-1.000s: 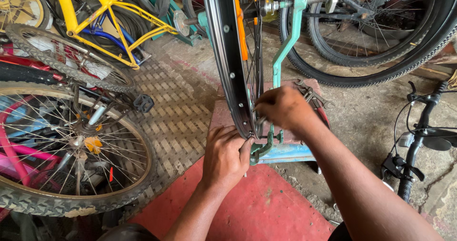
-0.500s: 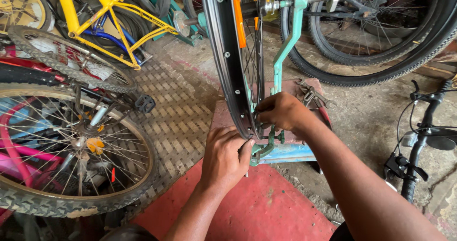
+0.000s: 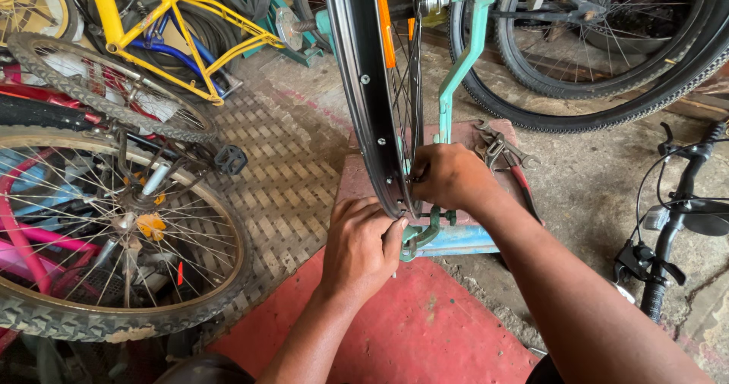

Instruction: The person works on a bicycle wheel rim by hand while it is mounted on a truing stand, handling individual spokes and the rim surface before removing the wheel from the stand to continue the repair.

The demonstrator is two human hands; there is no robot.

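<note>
Where spokes meet: one rim, two hands — left hand, right hand.

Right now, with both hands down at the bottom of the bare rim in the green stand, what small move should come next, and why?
Probably a small turn at the spoke end. The right hand pinches among the spokes at the black rim, and the left hand steadies its lower edge against the green stand. Whether a tool is held cannot be seen.
</note>
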